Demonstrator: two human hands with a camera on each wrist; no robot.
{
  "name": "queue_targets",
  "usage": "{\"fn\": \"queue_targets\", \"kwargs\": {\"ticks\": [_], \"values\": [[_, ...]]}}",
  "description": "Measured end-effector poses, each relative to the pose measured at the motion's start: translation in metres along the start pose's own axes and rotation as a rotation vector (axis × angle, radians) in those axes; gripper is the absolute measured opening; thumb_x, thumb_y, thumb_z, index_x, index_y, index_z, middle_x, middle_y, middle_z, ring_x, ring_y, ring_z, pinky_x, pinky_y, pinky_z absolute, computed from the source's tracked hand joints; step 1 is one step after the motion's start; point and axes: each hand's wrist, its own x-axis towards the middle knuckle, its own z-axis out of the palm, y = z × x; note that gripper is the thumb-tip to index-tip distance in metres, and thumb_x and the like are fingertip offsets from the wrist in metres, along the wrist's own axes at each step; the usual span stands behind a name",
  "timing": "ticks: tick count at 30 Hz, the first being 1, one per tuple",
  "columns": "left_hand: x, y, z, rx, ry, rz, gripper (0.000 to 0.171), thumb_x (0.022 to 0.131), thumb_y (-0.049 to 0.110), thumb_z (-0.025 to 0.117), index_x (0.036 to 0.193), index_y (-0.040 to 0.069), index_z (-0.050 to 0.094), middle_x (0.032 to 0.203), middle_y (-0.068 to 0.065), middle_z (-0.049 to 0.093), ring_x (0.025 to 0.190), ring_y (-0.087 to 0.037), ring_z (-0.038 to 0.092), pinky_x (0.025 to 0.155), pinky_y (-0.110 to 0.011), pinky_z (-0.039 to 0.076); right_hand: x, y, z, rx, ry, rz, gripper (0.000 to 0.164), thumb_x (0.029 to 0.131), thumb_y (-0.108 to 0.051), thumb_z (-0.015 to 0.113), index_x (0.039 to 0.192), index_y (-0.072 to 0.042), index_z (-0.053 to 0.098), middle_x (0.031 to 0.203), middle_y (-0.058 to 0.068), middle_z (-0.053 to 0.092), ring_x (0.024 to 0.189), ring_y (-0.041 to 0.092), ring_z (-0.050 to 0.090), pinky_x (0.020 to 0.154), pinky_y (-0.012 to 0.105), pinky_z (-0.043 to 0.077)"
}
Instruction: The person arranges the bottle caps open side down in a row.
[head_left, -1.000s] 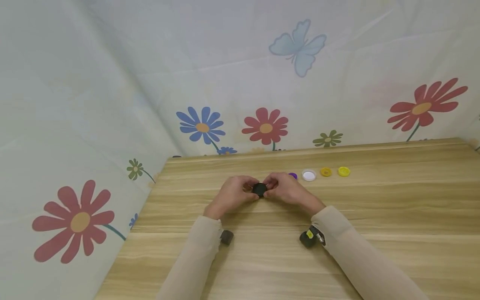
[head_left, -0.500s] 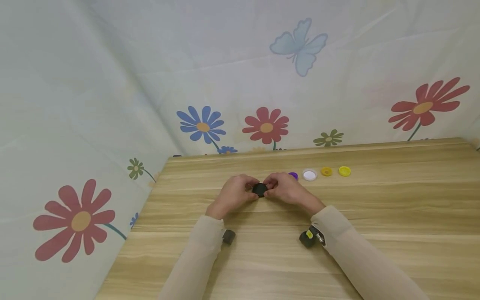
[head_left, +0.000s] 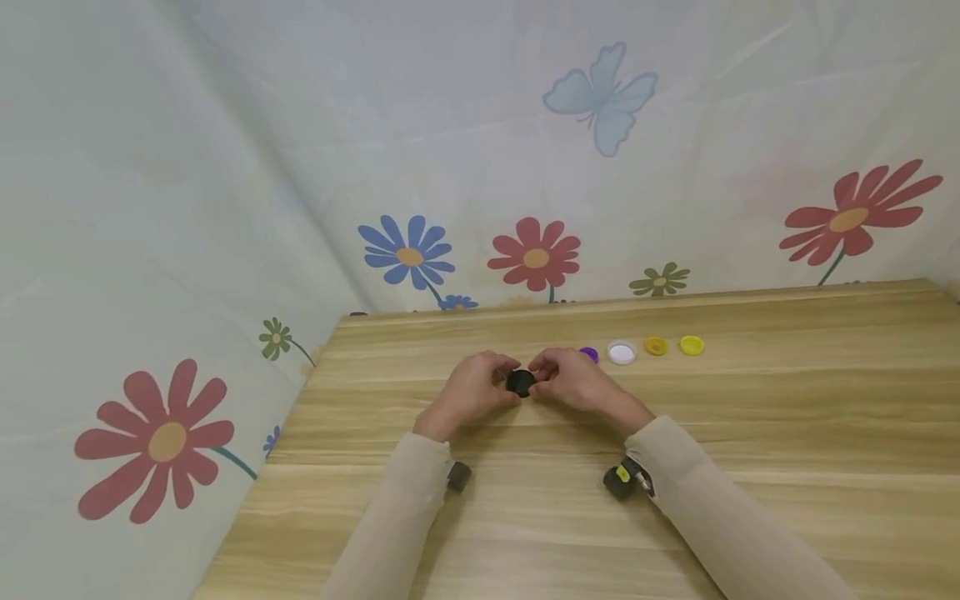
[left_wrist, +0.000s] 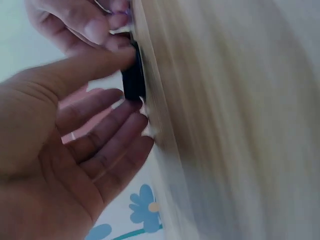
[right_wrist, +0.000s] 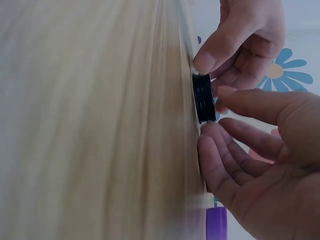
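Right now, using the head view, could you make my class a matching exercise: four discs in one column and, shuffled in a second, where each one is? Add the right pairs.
Discs
1. Black disc
2. White disc
3. Orange disc
4. Yellow disc

Places
A. Between the white disc and the yellow disc
B. At the right end of the row
C. Between the left hand and the right hand
D. Between the purple disc and the orange disc

Right pairs: 1-C, 2-D, 3-A, 4-B
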Motion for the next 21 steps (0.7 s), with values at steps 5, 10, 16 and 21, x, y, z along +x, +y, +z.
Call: {"fn": "queue_targets", "kwargs": {"ticks": [5,10,16,21], "values": [[-0.003,0.0,-0.004,-0.081,-0.002,-0.025,0.05,0.091,0.014,0.086,0.136,0.002,0.07,0.129,-0.012,0.071,0.117,-0.028,0.068,0.1,-0.043,0.055,-0.005,-0.002,-0.006,0.016,0.019,-0.034,0.031,0.095,-0.008,0.079,0.122,0.004,0.071,0.102,0.007,0.074,0.095,0.022,0.069,0.089,0.041,0.057],[-0.001,0.002,-0.011,-0.122,0.023,-0.022,0.047,0.094,0.016,0.083,0.137,0.002,0.069,0.131,-0.013,0.071,0.12,-0.031,0.067,0.1,-0.045,0.055,-0.007,-0.003,-0.015,0.01,0.076,-0.095,0.03,0.099,-0.01,0.076,0.125,0.004,0.071,0.107,0.011,0.074,0.1,0.025,0.068,0.091,0.044,0.057],[0.006,0.01,-0.017,-0.112,0.077,-0.003,0.046,0.093,0.018,0.084,0.135,0.004,0.071,0.128,-0.011,0.073,0.119,-0.03,0.068,0.099,-0.046,0.056,-0.006,-0.002,-0.03,-0.014,0.123,-0.168,0.032,0.099,-0.008,0.075,0.128,0.005,0.069,0.118,0.021,0.072,0.109,0.033,0.069,0.096,0.049,0.057],[0.014,0.017,-0.015,-0.12,0.089,-0.007,0.045,0.094,0.016,0.083,0.135,0.004,0.071,0.128,-0.01,0.073,0.12,-0.029,0.067,0.1,-0.046,0.055,-0.007,0.0,-0.039,-0.055,0.147,-0.153,0.037,0.101,-0.011,0.074,0.132,0.006,0.067,0.129,0.022,0.068,0.119,0.037,0.066,0.1,0.051,0.056]]}}
